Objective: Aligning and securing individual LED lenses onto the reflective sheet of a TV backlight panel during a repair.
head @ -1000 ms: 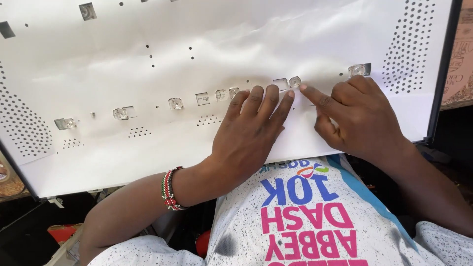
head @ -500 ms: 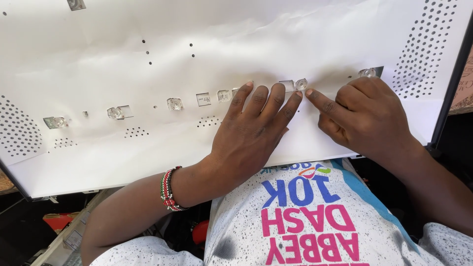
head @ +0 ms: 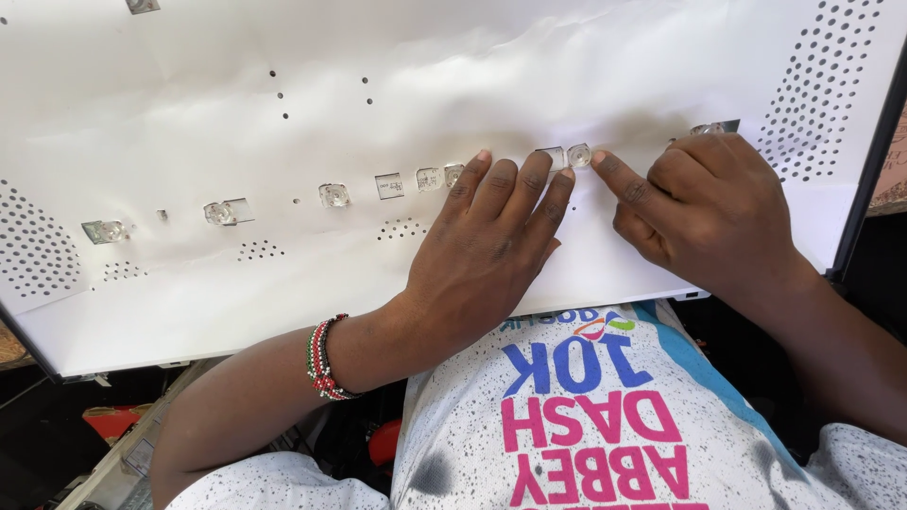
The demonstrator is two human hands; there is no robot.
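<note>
A large white reflector sheet (head: 397, 104) covers a flat panel in front of me. A row of small clear lenses pokes through square cut-outs along it. My left hand (head: 487, 246) lies flat on the sheet, fingers together, fingertips just below the row. My right hand (head: 704, 212) is loosely curled, its index finger stretched out and touching the sheet right beside one clear lens (head: 578, 155). Neither hand holds anything. A beaded bracelet (head: 323, 359) circles my left wrist.
More lenses sit along the row at the left (head: 333, 195) and far left (head: 104, 230), another (head: 709, 128) behind my right knuckles. Perforated dot patches mark the sheet's right (head: 817, 94) and left (head: 33, 255) ends. The dark panel frame (head: 864, 189) edges the right side.
The view has shifted slightly. Both hands stay on the sheet; my right index finger has slid a little along the sheet next to the lens.
</note>
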